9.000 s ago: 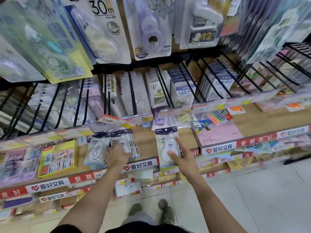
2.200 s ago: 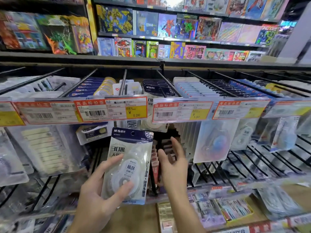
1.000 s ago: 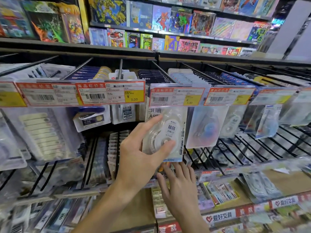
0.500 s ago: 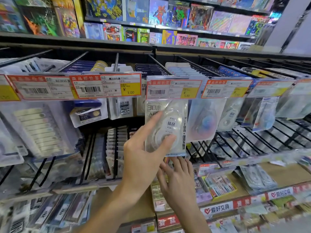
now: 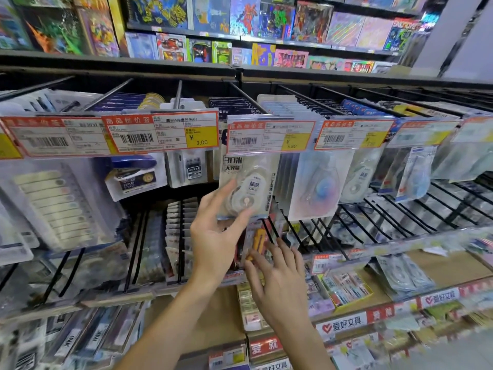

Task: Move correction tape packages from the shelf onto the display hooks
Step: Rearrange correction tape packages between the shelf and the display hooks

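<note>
My left hand [image 5: 213, 236] grips a correction tape package [image 5: 249, 188], thumb on its clear blister and forefinger along its left edge. The package is white with a round tape dispenser inside. Its top is tucked behind the 5.80 price tag [image 5: 269, 136] at the tip of a black display hook [image 5: 246, 98], where more packages of the same kind hang. Whether its hole is on the hook is hidden. My right hand [image 5: 277, 276] is lower down, fingers spread and holding nothing, by the small items on the lower row of hooks.
Neighbouring hooks carry other correction tapes [image 5: 320, 185] to the right and staplers [image 5: 133, 172] to the left, each behind a red price tag. Below is a wooden shelf [image 5: 440, 268] with loose packages [image 5: 402, 273]. Toy boxes [image 5: 266, 20] fill the top shelves.
My left hand has lifted the package a little higher and pushed its top further behind the price tag. My right hand has stayed low beneath it.
</note>
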